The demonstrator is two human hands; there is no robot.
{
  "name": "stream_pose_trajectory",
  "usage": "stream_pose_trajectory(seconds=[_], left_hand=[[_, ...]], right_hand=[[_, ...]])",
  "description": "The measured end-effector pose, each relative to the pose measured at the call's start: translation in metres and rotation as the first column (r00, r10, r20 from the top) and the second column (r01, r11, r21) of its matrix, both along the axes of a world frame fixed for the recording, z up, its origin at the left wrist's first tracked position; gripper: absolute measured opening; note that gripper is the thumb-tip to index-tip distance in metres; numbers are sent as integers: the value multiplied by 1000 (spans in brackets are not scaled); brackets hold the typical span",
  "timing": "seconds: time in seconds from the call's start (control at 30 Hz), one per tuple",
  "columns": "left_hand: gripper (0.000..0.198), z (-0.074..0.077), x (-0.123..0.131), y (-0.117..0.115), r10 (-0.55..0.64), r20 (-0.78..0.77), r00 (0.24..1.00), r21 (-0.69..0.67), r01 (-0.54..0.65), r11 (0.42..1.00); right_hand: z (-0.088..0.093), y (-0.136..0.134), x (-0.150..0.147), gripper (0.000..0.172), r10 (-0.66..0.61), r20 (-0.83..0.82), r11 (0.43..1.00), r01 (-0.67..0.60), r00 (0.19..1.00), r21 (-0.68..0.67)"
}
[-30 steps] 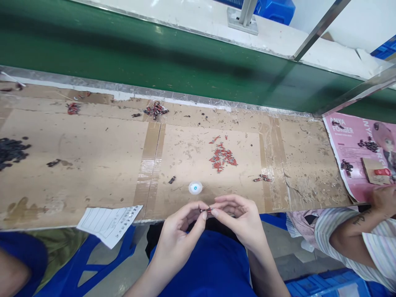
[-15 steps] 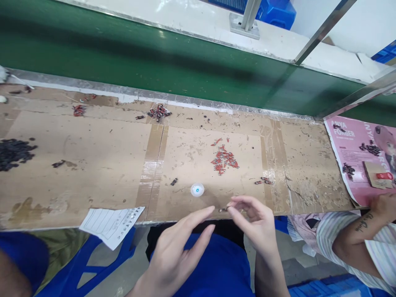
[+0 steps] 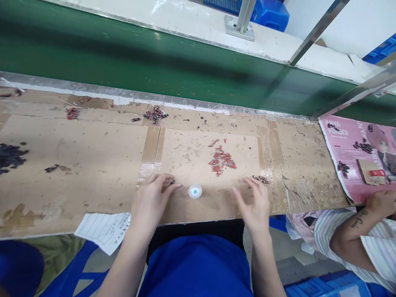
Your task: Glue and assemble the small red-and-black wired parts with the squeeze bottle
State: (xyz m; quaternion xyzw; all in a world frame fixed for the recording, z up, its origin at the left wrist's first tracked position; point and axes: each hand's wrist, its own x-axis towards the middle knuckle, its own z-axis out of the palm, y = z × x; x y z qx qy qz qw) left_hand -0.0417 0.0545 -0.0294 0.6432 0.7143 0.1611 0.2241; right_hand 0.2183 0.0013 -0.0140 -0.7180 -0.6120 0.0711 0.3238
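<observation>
My left hand [image 3: 152, 197] rests low over the cardboard, thumb and forefinger closed around a small black part [image 3: 172, 182]. Just right of it is a small round white dish [image 3: 195, 191] with a blue dot in its middle. On the other side of the dish, my right hand [image 3: 254, 201] is open, thumb and fingers apart with nothing seen between them. Its fingertips are close to a few dark and red parts [image 3: 264, 180]. Beyond the dish lies a loose heap of small red parts with dark tips [image 3: 223, 160].
Red-and-black parts [image 3: 155, 115] are heaped near the green belt [image 3: 173, 62]. Black pieces [image 3: 10, 156] lie at far left. A paper sheet [image 3: 103, 229] overhangs the front edge. At right, a co-worker's arm [image 3: 355, 225] rests by a pink poster [image 3: 346, 156].
My hands have moved apart and forward over the cardboard. My left hand has reached the small black part; my right has let go of the small dark piece it held and opened.
</observation>
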Motion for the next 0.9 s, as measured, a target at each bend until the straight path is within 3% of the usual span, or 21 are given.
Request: stream_pose_trajectory(seconds=[0.07,0.13,0.2,0.33,0.43,0.5,0.57,0.63,0.77,0.9], left_hand=[[16,-4,1,-1,-59,2,998,78,59,995],[22,-8,0,-2,-110,-2,994,157,109,982],[27,-10,-4,-2,-130,10,991,216,125,968],[34,-7,-9,-6,-148,161,976,271,101,957],[28,-4,-3,-11,-172,341,924,263,82,961],[21,-6,7,-15,-174,419,891,240,76,968],[20,-12,19,-20,-205,454,867,258,92,962],[21,-22,30,-24,-255,444,859,318,115,941],[19,-40,43,-29,-256,366,895,427,83,901],[13,-41,41,-30,-244,359,901,382,96,919]], right_hand=[[-2,4,-23,43,223,-133,973,-229,966,-38],[-7,11,-42,55,363,-243,919,-389,900,-69],[-12,20,-56,54,425,-307,878,-470,851,-89],[-17,31,-66,27,433,-436,851,-518,789,-93],[-18,28,-61,25,344,-642,872,-487,685,-52],[-20,24,-54,27,238,-795,900,-435,558,-36],[-24,20,-44,33,157,-896,935,-356,415,-1],[-28,19,-34,41,122,-938,970,-238,324,44],[-32,21,-21,44,-3,-938,998,-52,347,-23],[-31,23,-22,40,-100,-922,995,26,375,-98]])
